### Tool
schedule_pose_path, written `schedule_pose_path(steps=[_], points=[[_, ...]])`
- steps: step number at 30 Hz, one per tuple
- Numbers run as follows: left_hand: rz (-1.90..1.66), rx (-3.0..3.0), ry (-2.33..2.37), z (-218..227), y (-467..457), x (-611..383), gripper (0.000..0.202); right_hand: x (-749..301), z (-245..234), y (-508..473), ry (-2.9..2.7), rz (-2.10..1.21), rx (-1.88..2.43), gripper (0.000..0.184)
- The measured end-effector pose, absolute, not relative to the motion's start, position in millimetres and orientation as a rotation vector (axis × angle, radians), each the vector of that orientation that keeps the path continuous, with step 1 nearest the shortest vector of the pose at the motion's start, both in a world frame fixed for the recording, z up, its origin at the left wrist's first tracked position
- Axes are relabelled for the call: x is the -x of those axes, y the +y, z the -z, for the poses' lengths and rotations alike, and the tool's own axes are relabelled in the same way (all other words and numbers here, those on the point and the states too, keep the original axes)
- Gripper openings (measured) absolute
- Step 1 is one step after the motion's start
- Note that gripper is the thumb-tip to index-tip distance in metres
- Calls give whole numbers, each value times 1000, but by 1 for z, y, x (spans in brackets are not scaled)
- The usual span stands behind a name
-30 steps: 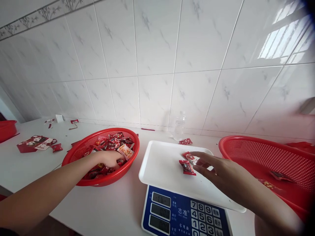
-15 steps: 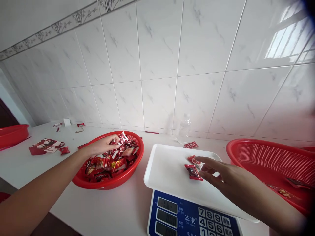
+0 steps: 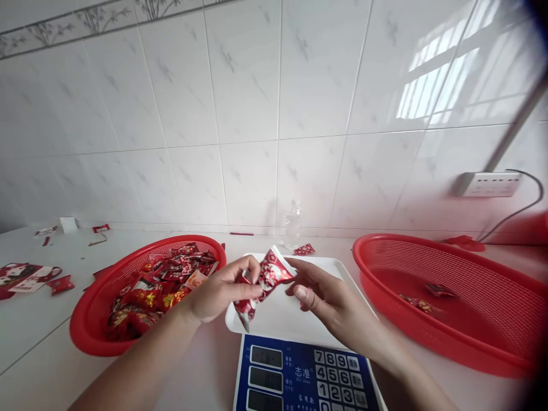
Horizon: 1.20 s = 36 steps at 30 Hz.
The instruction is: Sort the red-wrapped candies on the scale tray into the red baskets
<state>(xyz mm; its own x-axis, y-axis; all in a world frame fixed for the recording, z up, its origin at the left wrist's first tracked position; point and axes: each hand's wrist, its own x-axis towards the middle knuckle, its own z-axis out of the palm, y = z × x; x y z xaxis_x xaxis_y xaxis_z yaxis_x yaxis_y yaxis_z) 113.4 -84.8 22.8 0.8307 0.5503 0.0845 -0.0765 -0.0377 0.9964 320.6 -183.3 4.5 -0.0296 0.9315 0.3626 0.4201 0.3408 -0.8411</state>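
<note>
My left hand (image 3: pixel 225 288) is closed on a red-and-white candy packet (image 3: pixel 274 268), which it holds tilted above the white scale tray (image 3: pixel 274 319). My right hand (image 3: pixel 334 297) is by the packet's other end, its thumb and curved fingers apart. Whether its fingertips touch the packet I cannot tell. A bit of red wrapper (image 3: pixel 303 307) shows under the right thumb; whether it is held or lies on the tray is hidden. Left of my hands stands a red basket (image 3: pixel 81 319) heaped with wrapped snacks (image 3: pixel 158 285).
Below the tray is the scale's blue keypad panel (image 3: pixel 299 374). A second red basket (image 3: pixel 449 337) on the right has a few packets (image 3: pixel 422 303) inside. Behind the tray are a clear bottle (image 3: pixel 293 225) and a red packet (image 3: pixel 304 249). Printed bags (image 3: pixel 25 277) lie far left.
My left hand has come out of the left basket with a candy packet and moved right, over the tray. My right hand has moved left towards it. The view has turned right.
</note>
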Motion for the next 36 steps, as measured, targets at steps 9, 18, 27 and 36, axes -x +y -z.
schedule_pose_path(steps=[9, 18, 27, 36], points=[[-783, -1399, 409, -13, -96, -162, 47, -352, -18, -178, -1484, -489, 1414, 39], [-885, -963, 485, 2, -76, -177, 44, -384, -7, -175, -1536, -230, 1921, 28], [-816, -949, 420, 18, -84, -185, 38, -345, -10, -180, -1619, -477, 1568, 43], [-748, -1183, 282, 7, -100, -173, 32, -336, -14, -180, -1478, -584, 1373, 27]])
